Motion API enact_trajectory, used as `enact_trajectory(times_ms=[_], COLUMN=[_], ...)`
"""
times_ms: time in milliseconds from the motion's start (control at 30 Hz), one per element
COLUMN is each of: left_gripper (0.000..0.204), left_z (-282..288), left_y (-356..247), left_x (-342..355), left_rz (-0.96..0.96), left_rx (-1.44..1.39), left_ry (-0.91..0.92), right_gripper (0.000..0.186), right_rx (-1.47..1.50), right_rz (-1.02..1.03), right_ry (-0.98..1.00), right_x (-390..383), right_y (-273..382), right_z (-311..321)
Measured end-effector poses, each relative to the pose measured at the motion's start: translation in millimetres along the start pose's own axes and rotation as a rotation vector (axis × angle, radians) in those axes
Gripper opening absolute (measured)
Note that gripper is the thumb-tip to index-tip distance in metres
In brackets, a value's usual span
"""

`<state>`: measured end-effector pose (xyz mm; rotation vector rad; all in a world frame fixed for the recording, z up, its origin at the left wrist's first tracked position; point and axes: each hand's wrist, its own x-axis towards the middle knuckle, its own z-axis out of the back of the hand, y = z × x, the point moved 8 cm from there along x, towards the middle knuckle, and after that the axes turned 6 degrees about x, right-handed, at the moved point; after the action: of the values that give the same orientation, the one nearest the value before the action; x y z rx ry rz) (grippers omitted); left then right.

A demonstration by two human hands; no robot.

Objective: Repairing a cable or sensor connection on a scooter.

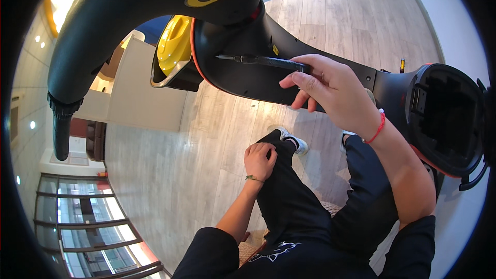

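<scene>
My right hand [330, 85] is closed around a slim black hand tool [268, 61] with a thin metal tip, like a screwdriver; its exact kind is unclear. The tool points left, across the black body [245, 80] of an electric scooter. Its tip lies over the curved panel near the orange-red trim; whether it touches is hard to tell. My left hand [260, 160] rests on my left knee with nothing in it, fingers spread over the black trousers.
A black handlebar [103, 26] with a grip arches across the upper left. Beyond the panel sits a yellow helmet-shaped shell [174, 46]. At the right is the scooter's rounded dark end [447, 119]. A pale counter [142, 88] stands farther left on the wood-plank floor [170, 175].
</scene>
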<state>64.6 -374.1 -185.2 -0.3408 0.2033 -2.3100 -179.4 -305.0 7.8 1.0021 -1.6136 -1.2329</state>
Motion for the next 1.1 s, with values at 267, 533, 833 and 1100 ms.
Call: enact_trajectory(times_ms=[267, 533, 833, 1100], left_gripper=[0.009, 0.01, 0.012, 0.01], left_z=[-2, -2, -3, -4], left_y=[1, 5, 6, 18], left_x=[2, 3, 1, 1], left_rz=[-0.008, 0.033, 0.099, 0.055], left_rx=[0.004, -0.011, -0.061, -0.069], left_ry=[0.007, 0.027, 0.015, 0.026], right_gripper=[0.034, 0.03, 0.026, 0.022], right_rx=[0.328, 0.52, 0.6, -0.166], right_rz=[-0.269, -0.481, -0.388, 0.105], right_ry=[0.096, 0.2, 0.233, -0.049], right_x=[-2, -16, -24, -4], right_y=[-19, -44, -50, -6], right_z=[-10, -40, -70, -15])
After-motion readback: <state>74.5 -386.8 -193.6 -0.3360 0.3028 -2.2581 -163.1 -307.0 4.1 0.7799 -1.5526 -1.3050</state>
